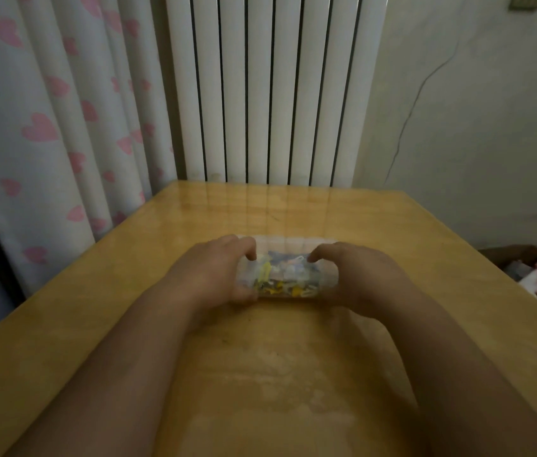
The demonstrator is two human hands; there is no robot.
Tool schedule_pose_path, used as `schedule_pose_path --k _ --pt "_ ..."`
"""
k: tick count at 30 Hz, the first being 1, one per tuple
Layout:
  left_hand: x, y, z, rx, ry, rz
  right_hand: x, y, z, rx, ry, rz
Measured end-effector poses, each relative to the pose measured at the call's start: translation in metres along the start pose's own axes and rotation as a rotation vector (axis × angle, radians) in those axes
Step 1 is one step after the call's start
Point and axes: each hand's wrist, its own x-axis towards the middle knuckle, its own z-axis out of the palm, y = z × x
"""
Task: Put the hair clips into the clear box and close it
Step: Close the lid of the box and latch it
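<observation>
We see a wooden desk (293, 374) whose glossy varnish mirrors the radiator (260, 94) along its far edge, while its near part is worn to a dull, patchy matt. The clear box (288, 245) is transparent plastic with a ribbed far rim, and the hair clips (277, 285) inside look like small coloured plastic. On the left hangs a soft cloth curtain (46, 127). The radiator is smooth and white, and the wall (474, 127) is matt, cracked plaster.
</observation>
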Motion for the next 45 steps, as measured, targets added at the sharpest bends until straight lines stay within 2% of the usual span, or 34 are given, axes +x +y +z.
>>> schedule_pose_path --k 4,7,15,21,31,38,41,45 --pt "0.005 -0.010 0.005 -0.241 0.112 -0.069 0.001 0.007 -0.002 0.179 0.097 0.087" --pt "0.007 -0.014 0.009 -0.297 0.151 -0.053 0.001 0.010 0.000 0.239 0.123 0.110" --pt "0.008 -0.010 0.007 -0.246 0.135 -0.060 0.002 0.007 0.000 0.236 0.140 0.100" --pt "0.008 -0.014 0.007 -0.456 0.038 -0.179 0.004 0.011 0.003 0.303 0.027 0.105" --pt "0.006 -0.011 0.000 -0.475 -0.018 -0.332 0.005 0.007 0.004 0.498 -0.016 0.309" --pt "0.004 -0.004 -0.003 -0.466 -0.050 -0.314 0.004 0.008 0.000 0.524 -0.054 0.334" --pt "0.003 -0.004 -0.006 -0.455 -0.125 -0.323 0.002 0.010 -0.002 0.486 -0.110 0.322" --pt "0.004 -0.009 -0.004 -0.420 -0.127 -0.351 0.004 0.010 0.000 0.449 -0.077 0.306"
